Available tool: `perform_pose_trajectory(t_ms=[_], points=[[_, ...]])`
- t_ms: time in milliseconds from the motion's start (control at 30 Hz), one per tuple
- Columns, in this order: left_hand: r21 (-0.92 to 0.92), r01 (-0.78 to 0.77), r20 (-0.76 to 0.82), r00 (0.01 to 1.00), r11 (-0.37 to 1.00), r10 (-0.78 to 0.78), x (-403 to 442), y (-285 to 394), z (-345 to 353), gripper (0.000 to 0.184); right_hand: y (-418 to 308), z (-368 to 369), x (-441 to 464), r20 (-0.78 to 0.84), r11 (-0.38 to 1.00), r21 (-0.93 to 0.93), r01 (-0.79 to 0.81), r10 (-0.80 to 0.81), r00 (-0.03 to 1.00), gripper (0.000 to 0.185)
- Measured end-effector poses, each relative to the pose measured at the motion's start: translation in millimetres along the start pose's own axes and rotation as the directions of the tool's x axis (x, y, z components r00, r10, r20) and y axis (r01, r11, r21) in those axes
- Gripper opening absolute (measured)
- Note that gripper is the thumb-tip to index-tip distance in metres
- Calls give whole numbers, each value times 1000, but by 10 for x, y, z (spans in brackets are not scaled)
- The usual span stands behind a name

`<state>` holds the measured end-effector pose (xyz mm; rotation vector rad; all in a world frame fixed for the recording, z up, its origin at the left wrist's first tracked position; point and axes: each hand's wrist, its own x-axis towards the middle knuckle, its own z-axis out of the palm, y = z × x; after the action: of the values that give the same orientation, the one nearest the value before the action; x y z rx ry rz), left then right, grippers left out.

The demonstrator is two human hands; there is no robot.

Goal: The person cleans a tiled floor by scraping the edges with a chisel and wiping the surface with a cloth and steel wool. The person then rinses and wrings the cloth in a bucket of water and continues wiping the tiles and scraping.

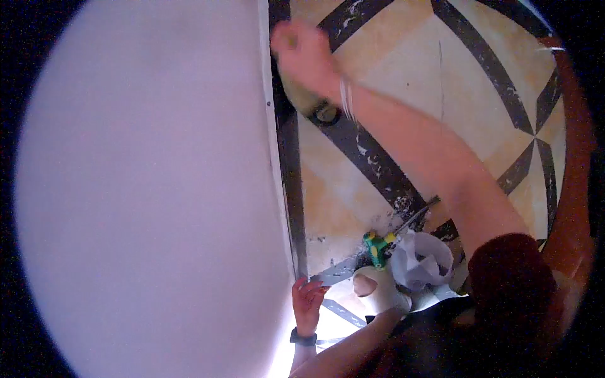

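My right hand [302, 53] is closed and blurred at the foot of the white wall, near the top. Something yellowish shows between its fingers, too smeared to name. Just below that hand lies a pale yellow thing with a dark ring [326, 113] at its end; whether the hand touches it I cannot tell. My left hand [307, 302], with a black watch on the wrist, has its fingers apart beside the wall's lower edge. A green and yellow T-handled tool [377, 247] with a metal shaft rests on the floor between the hands.
A large white wall [151, 189] fills the left side. Next to the T-handled tool stands a crumpled white container or wrapping [421, 259]. Pale tiles with dark bands make up the floor [353, 195], and crumbs of debris lie on it. Bright light shines at the bottom.
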<state>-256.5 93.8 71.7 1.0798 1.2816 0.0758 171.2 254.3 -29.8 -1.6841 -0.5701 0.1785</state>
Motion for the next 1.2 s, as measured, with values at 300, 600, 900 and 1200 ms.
perform_pose_trajectory(t_ms=[300, 600, 900, 1200], points=[[-77, -60, -40, 998, 995, 57, -86, -200, -128, 45, 8, 192, -208, -148, 997, -3, 80, -80, 986, 14], [0, -62, 180, 982, 998, 61, 289, -144, 119, 38, -303, -237, -1979, 355, 940, 228, -252, 161, 921, 11], [49, -48, 96, 994, 998, 43, 138, -113, 115, 39, -201, 37, -1265, 65, 990, 143, 12, -21, 998, 9], [17, -97, 67, 993, 995, 96, 11, -161, 87, 44, -124, -34, -1113, 154, 989, 116, 92, -110, 982, 11]])
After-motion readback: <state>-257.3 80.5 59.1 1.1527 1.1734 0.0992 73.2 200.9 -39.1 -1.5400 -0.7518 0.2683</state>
